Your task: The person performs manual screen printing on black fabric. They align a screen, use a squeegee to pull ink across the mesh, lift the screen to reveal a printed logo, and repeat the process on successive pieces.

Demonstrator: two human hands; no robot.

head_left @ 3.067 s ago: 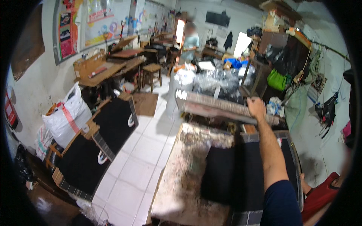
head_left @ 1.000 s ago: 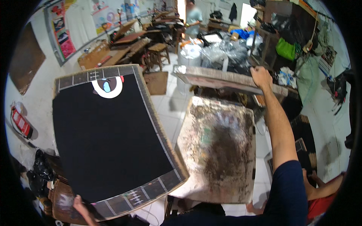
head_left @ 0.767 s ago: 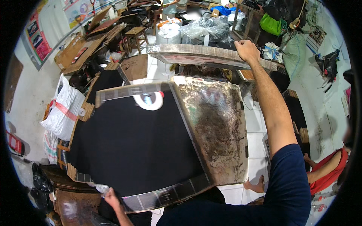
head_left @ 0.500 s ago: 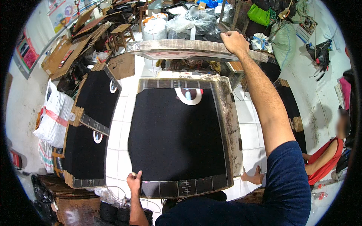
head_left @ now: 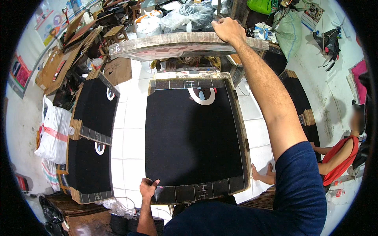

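My right hand (head_left: pixel 230 30) is closed over the top edge of a raised wooden printing screen frame (head_left: pixel 169 41), which stands tilted up at the far side. A reddish pattern shows faintly on its underside. Below it lies a board (head_left: pixel 220 188) with white grid lines along its near and far ends. Black cloth (head_left: pixel 177 133) covers the board's middle, with a printed white, brown and blue eye shape (head_left: pixel 202 96) near its far edge. At the near left corner my left hand (head_left: pixel 148 188) grips the cloth-covered board, thumb on top. The fingers beneath are partly hidden.
More cloth-covered boards (head_left: pixel 92 161) lie on the left, and others (head_left: pixel 295 94) on the right. White sacks (head_left: pixel 55 129) stand at the far left. A person in red (head_left: pixel 340 161) sits at the right. A bare foot (head_left: pixel 264 174) rests beside the board.
The cloth-covered board has shifted right and now covers more of the pale base. My left hand has moved with its corner. The frame stays raised in my right hand; the view has shifted slightly.
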